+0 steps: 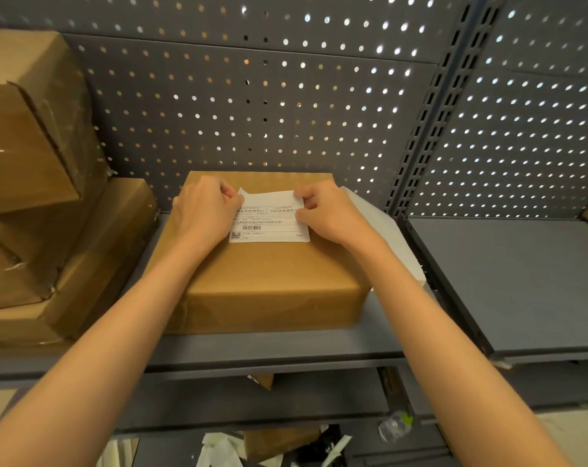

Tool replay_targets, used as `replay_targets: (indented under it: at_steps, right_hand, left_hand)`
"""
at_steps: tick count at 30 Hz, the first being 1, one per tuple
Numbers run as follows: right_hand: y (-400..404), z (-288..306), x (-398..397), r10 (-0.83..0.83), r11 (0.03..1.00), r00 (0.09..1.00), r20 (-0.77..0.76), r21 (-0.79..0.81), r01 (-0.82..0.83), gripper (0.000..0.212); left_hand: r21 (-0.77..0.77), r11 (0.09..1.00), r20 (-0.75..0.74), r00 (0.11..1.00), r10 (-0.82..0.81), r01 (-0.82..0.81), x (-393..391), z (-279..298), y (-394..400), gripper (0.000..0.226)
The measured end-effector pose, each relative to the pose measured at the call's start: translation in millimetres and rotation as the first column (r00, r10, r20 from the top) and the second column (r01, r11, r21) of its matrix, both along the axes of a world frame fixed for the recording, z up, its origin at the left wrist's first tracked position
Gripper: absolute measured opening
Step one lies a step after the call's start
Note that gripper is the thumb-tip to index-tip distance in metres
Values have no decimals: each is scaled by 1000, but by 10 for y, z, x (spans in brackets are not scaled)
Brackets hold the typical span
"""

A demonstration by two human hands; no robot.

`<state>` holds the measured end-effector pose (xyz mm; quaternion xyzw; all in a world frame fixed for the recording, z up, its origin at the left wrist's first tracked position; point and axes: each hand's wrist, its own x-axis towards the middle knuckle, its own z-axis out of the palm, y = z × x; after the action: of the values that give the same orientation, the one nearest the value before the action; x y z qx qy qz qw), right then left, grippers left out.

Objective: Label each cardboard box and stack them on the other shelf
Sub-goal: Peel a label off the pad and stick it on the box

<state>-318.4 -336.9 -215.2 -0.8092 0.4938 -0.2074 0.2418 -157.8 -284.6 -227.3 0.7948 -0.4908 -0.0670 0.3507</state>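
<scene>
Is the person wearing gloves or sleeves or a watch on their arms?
No. Both arms are bare as far up as the picture shows: no sleeves in sight. The left hand and right hand have no gloves, and no watch, bracelet or ring shows on either wrist or the visible fingers.

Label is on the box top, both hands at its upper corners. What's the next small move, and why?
Probably press the far edge down and smooth it flat. The left hand and right hand pinch the label's upper corners, which look slightly lifted, while its near edge already lies flat on the box.
</scene>
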Motion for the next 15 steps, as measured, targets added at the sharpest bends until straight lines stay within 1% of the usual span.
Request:
replay_targets:
  at_steps: [10,14,15]
  right_hand:
    - [5,3,24,-7,999,997,-83,-44,3,38]
    - [-2,-2,2,18,997,994,-105,-74,-26,23]
    - [1,1,2,21,997,994,-108,-74,-29,25]
  left_hand:
    - [-16,1000,53,999,-3,4,-27,-14,11,19]
    - [-9,1000,81,997,-4,4,-26,-14,0,19]
    - [-6,1000,90,996,-5,6,-22,-16,-2,19]
